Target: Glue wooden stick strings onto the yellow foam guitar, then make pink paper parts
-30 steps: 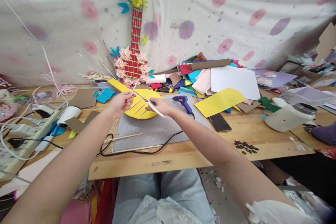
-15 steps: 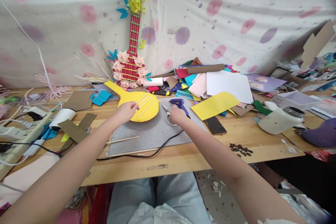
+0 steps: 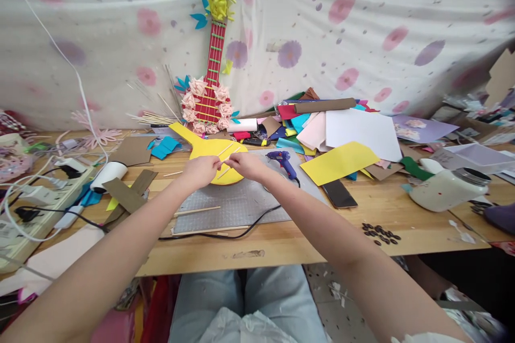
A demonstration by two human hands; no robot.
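A yellow guitar-shaped piece (image 3: 201, 146) lies on the grey cutting mat (image 3: 237, 206), its neck toward the upper left and several thin sticks on its face. Over its lower edge, my left hand (image 3: 203, 170) is closed on a thin wooden stick (image 3: 173, 173) that juts out to the left. My right hand (image 3: 246, 165) pinches close beside it, its fingertips at the stick's other end. The fingers partly hide the stick and the yellow body. A blue glue gun (image 3: 282, 163) rests right of my right hand. More wooden sticks (image 3: 199, 210) lie on the mat.
A red guitar with paper roses (image 3: 213, 75) leans on the wall behind. To the right are yellow sheet (image 3: 340, 162), a phone (image 3: 340, 193), dark beads (image 3: 380, 233) and a white jar (image 3: 446, 190). A power strip (image 3: 52, 203) stands left; a black cord (image 3: 253, 220) crosses the mat.
My right hand has left the scissors on the mat and moved left to meet my left hand over the yellow piece. The view has shifted slightly left.
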